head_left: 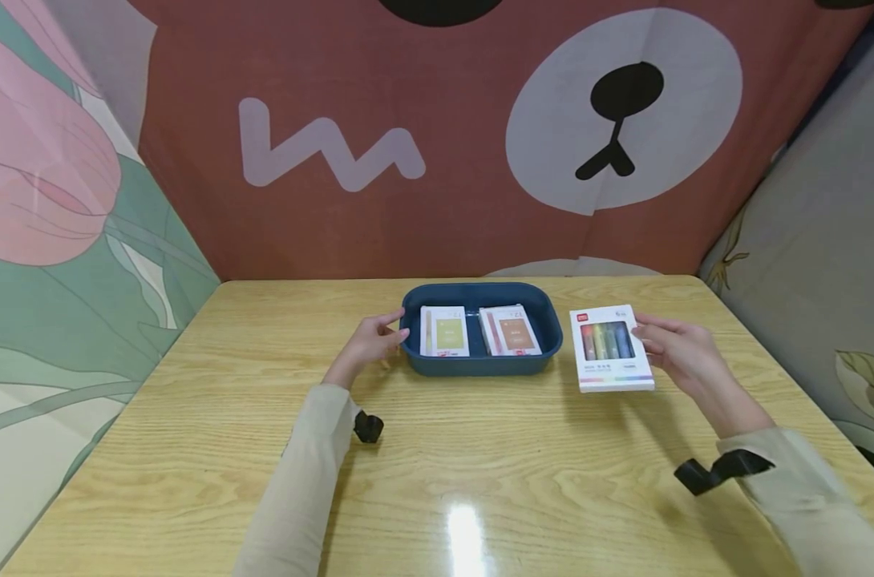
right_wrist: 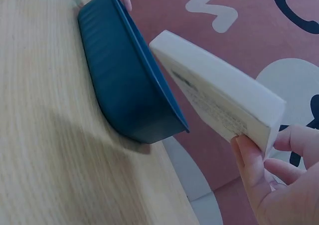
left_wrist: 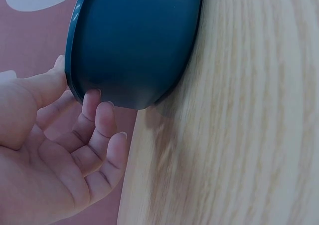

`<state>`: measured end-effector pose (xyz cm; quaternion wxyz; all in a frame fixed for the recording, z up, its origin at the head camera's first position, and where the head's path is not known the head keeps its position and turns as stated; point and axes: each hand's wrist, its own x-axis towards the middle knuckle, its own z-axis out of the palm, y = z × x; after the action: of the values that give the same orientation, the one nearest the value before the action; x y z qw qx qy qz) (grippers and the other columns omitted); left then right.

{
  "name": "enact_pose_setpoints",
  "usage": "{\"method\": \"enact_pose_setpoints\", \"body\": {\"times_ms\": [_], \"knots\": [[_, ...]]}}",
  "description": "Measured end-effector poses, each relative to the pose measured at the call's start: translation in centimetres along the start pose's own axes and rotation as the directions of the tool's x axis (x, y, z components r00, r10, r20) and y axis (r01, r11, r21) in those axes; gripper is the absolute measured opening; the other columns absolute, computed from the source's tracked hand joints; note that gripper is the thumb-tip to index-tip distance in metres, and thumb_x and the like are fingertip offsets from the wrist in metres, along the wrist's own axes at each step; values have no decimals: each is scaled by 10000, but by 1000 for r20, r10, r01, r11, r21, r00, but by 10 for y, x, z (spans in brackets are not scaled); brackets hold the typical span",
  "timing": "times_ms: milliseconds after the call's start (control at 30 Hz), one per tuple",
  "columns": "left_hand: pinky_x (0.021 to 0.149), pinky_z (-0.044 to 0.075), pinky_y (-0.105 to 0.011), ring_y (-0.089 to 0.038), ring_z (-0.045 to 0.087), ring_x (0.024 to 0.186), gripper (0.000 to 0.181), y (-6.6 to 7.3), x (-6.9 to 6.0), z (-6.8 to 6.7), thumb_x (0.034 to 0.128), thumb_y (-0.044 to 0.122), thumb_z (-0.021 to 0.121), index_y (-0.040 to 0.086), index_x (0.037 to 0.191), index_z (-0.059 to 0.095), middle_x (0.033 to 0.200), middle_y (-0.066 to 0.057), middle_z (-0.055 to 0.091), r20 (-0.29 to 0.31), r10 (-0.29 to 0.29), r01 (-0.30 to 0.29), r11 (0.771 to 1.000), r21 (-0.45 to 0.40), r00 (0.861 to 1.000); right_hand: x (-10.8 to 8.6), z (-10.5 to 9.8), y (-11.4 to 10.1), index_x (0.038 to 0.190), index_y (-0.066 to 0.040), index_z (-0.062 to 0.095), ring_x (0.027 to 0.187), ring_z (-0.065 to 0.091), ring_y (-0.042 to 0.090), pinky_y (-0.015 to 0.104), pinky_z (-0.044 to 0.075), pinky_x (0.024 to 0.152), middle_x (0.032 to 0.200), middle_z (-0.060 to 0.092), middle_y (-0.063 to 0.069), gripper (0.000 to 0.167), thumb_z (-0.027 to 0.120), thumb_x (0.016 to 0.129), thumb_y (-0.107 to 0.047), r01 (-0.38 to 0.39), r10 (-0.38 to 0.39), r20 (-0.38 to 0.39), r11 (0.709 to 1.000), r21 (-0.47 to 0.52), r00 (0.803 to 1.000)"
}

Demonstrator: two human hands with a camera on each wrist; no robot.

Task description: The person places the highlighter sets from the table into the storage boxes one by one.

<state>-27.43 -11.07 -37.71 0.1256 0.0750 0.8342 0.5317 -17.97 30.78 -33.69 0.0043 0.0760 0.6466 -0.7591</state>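
A dark blue plastic basket point(head_left: 480, 365) stands on the table, and my left hand point(head_left: 372, 343) pinches its left end. In the left wrist view the thumb of the left hand point(left_wrist: 60, 140) lies at the rim, with curled fingers against the outer wall. Inside the basket lie two white boxes, one with a yellow-green panel point(head_left: 449, 333) and one with an orange-brown panel point(head_left: 516, 333). Right of the basket, my right hand point(head_left: 685, 357) grips the right edge of a white box of coloured sticks point(head_left: 613, 377), held above the table. Its window faces the head camera; the right wrist view shows its printed back.
The wood-grain table point(head_left: 422, 449) reaches back to a reddish-brown cloth point(head_left: 350, 232) with a cartoon face. Patterned cloths hang at left point(head_left: 62, 320) and right point(head_left: 805, 264). Black straps point(head_left: 726, 471) hang at both sleeves.
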Motion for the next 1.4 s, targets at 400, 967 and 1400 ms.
{"method": "enact_pose_setpoints", "body": {"times_ms": [400, 967, 1400], "knots": [[549, 434, -314, -309, 521, 750, 479, 0, 0, -1, 900, 172, 550, 156, 1357, 409, 841, -145, 570, -3, -3, 3, 1000, -2, 1000, 11, 30, -13, 770, -160, 699, 668, 614, 97, 231, 483, 562, 768, 656, -10, 195, 596, 837, -9, 39, -43, 23, 991, 127, 999], [512, 394, -272, -266, 518, 715, 482, -1, 1, -2, 895, 170, 557, 147, 1354, 413, 869, -224, 553, 5, -2, 2, 1000, -29, 1000, 40, 68, -11, 783, -90, 701, 553, 584, 86, 199, 467, 492, 669, 638, -22, 164, 586, 827, 19, 103, -100, -94, 994, 27, 990], [545, 448, -345, -304, 523, 749, 490, -1, 1, -1, 896, 185, 556, 155, 1360, 403, 900, -235, 559, 7, -2, 3, 1000, -18, 1000, 67, 95, 2, 1161, 162, 503, 536, 539, 19, 181, 470, 512, 652, 573, -70, 357, 554, 857, -17, 93, -137, -144, 956, -278, 980]]}}
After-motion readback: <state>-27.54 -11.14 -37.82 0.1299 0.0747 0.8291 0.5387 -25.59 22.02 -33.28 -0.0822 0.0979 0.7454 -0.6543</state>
